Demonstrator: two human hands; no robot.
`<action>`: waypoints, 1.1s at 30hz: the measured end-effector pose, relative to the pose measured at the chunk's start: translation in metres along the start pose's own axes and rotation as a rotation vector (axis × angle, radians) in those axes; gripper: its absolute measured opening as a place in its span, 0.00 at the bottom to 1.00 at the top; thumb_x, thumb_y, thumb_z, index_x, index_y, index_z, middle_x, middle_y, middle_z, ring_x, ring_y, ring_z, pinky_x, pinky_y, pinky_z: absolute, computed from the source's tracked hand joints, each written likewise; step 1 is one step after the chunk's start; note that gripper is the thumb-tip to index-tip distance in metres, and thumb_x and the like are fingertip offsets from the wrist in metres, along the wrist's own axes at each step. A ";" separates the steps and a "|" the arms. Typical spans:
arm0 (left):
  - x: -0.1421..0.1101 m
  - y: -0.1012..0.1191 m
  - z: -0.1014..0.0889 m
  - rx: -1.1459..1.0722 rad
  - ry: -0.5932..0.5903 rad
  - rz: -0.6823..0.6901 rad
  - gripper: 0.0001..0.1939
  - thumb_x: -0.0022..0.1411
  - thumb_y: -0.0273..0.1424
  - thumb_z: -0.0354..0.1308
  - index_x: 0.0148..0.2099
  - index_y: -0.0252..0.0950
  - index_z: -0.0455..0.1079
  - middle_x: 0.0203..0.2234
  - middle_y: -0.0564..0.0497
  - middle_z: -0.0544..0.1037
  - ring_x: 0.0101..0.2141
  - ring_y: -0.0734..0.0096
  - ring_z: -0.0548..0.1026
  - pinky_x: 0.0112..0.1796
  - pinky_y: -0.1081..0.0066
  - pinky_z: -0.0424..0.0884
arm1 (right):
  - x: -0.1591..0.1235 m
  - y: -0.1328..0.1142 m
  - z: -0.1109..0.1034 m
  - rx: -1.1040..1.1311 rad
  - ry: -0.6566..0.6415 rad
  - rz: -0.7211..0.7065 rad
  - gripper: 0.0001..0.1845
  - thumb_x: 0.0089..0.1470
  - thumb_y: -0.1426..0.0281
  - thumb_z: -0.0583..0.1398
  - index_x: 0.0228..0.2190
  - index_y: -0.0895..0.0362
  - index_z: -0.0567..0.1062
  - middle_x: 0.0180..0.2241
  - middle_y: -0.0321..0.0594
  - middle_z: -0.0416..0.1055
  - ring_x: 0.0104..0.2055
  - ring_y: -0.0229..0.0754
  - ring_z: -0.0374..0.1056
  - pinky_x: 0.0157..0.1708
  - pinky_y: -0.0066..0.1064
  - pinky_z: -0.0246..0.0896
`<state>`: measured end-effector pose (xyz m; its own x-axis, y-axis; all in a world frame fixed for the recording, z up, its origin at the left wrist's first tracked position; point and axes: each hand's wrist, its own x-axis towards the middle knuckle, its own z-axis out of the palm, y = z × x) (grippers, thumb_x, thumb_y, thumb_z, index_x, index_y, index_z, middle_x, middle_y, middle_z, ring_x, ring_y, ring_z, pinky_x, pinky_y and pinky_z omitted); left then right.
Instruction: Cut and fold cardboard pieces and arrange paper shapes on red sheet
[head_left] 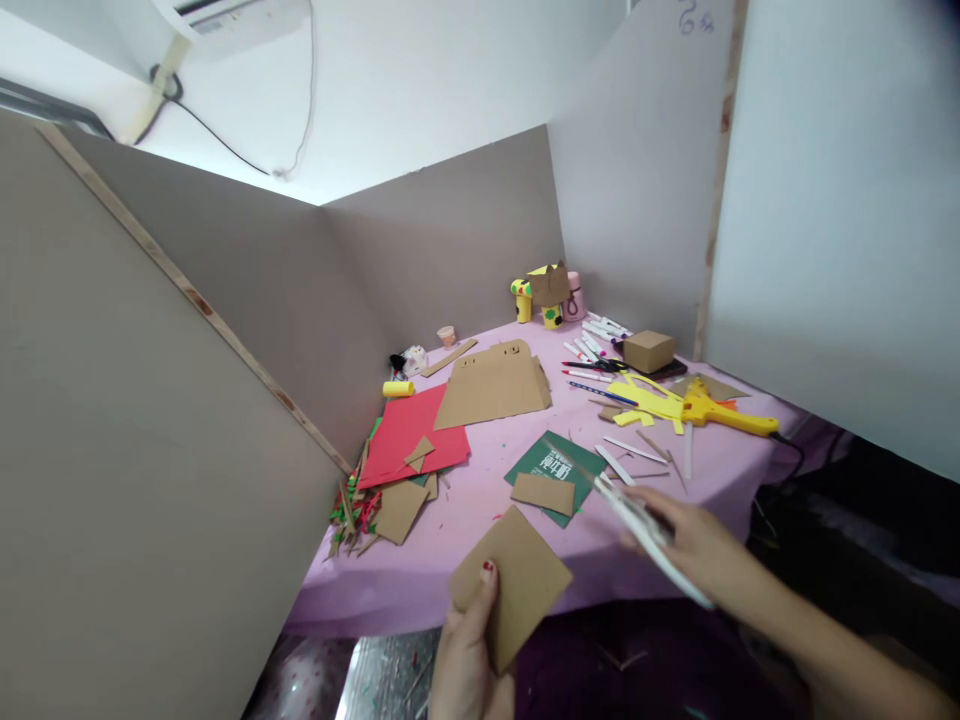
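My left hand (pixel 466 650) is closed on a brown cardboard piece (pixel 517 580), thumb on its face, held above the near edge of the pink-covered table (pixel 487 480). My right hand (pixel 694 545) grips a white, blurred tool (pixel 645 530), probably scissors, at the table's front right. Just beyond it lie a smaller cardboard piece (pixel 543 493) on a green card (pixel 555 462) and some white strips (pixel 630 452).
A large cardboard sheet (pixel 491 385), red paper (pixel 412 435) and cut scraps (pixel 360 510) lie left. A yellow glue gun (pixel 724 412), markers (pixel 596 345), a small brown box (pixel 648 350) and paper figures (pixel 544 290) sit at the back right. Grey partition boards (pixel 225 330) enclose the table.
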<state>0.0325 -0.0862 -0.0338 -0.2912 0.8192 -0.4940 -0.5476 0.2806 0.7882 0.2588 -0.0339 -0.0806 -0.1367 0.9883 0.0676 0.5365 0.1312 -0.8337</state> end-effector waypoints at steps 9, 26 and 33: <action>0.054 0.008 0.001 0.036 -0.040 0.103 0.11 0.48 0.25 0.64 0.36 0.33 0.69 0.30 0.48 0.80 0.28 0.71 0.77 0.27 0.76 0.72 | 0.093 0.063 -0.055 -0.701 0.176 -0.035 0.22 0.46 0.71 0.55 0.45 0.61 0.71 0.42 0.53 0.73 0.43 0.57 0.68 0.39 0.41 0.61; 0.105 0.004 -0.004 0.205 -0.264 0.280 0.20 0.50 0.41 0.60 0.40 0.31 0.71 0.34 0.44 0.79 0.37 0.61 0.76 0.38 0.66 0.69 | 0.082 -0.036 0.081 0.543 -0.132 -0.118 0.13 0.48 0.61 0.59 0.21 0.56 0.63 0.19 0.28 0.60 0.18 0.32 0.57 0.19 0.25 0.50; 0.121 0.015 -0.016 0.148 -0.191 0.367 0.17 0.52 0.46 0.57 0.34 0.36 0.69 0.32 0.51 0.77 0.33 0.70 0.72 0.34 0.73 0.66 | 0.092 -0.023 0.071 0.692 -0.133 -0.018 0.14 0.47 0.58 0.58 0.28 0.53 0.60 0.14 0.22 0.59 0.13 0.31 0.55 0.14 0.22 0.45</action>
<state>-0.0233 0.0090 -0.0874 -0.2874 0.9519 -0.1060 -0.3124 0.0114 0.9499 0.1742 0.0486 -0.0941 -0.2645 0.9629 0.0540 -0.1140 0.0244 -0.9932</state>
